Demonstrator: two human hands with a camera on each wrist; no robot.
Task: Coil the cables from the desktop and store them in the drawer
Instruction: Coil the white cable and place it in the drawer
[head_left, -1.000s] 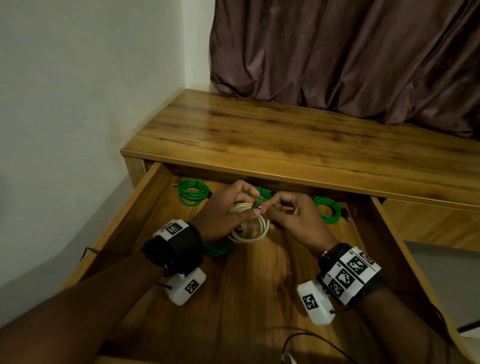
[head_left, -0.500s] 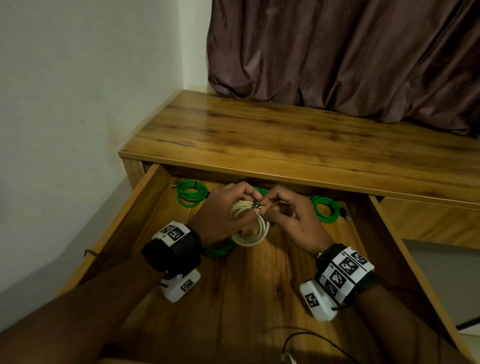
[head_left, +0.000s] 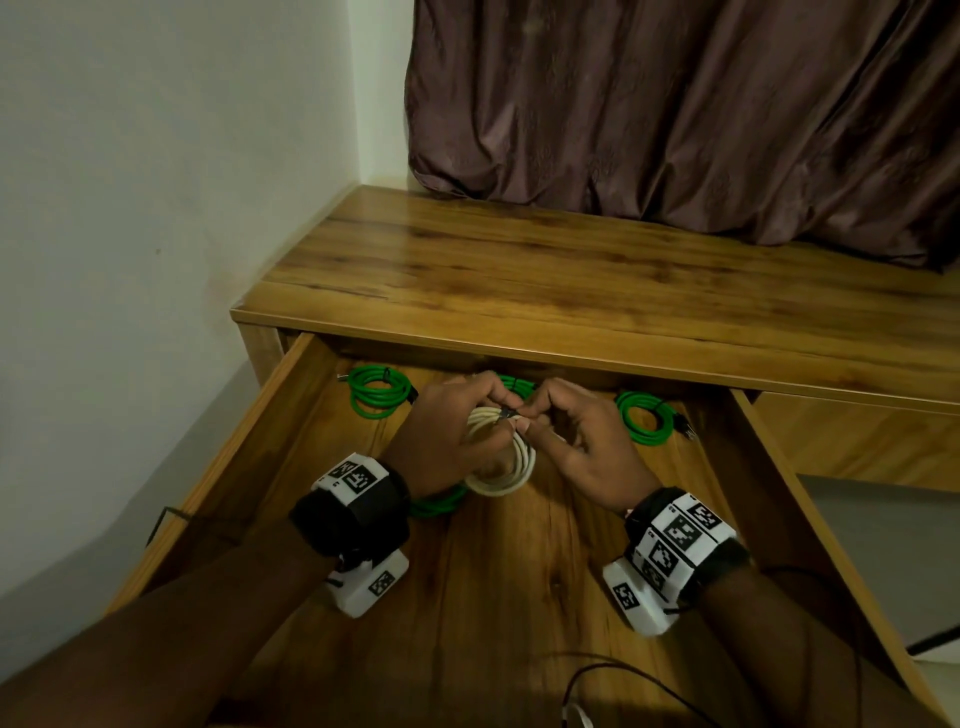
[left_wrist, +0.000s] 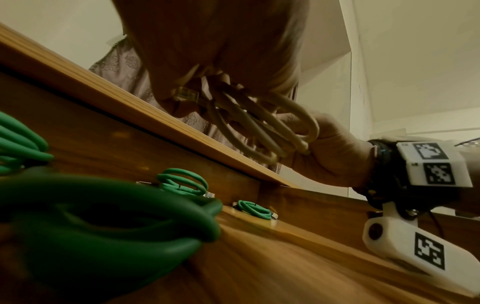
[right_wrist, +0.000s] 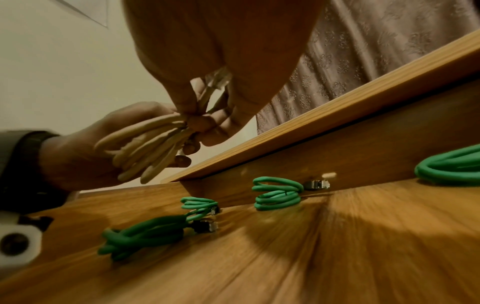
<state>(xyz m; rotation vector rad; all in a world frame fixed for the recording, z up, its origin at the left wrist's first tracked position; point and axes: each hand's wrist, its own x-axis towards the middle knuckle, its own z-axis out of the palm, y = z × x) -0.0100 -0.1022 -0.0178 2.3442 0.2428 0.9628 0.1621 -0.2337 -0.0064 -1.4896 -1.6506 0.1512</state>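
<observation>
I see the drawer (head_left: 270, 415) pulled out, its left wall well clear of my left hand (head_left: 447, 431). Along the back edge, under the desktop (head_left: 571, 280) lip, a green coil (head_left: 379, 389) sits far left, another green coil (head_left: 517, 385) peeks out between my hands, a third green coil (head_left: 647, 421) lies right. A fourth green coil (head_left: 436, 504) lies under my left wrist. Bare drawer floor shows toward me.

My left hand's fingers are curled around the cream coil (head_left: 506, 462), held above the drawer floor mid-drawer. My right hand (head_left: 587, 441) pinches a small dark tie (head_left: 506, 414) at the top of the cream coil. The right drawer wall is well apart from that hand.

Left wrist view adds a clear plug (left_wrist: 185, 95) at my left fingers, hidden from the head view. Right wrist view shows metal-shelled plugs on the green coils and the cream loops off the floor. A thin black wire (head_left: 613, 675) lies near the front edge.
</observation>
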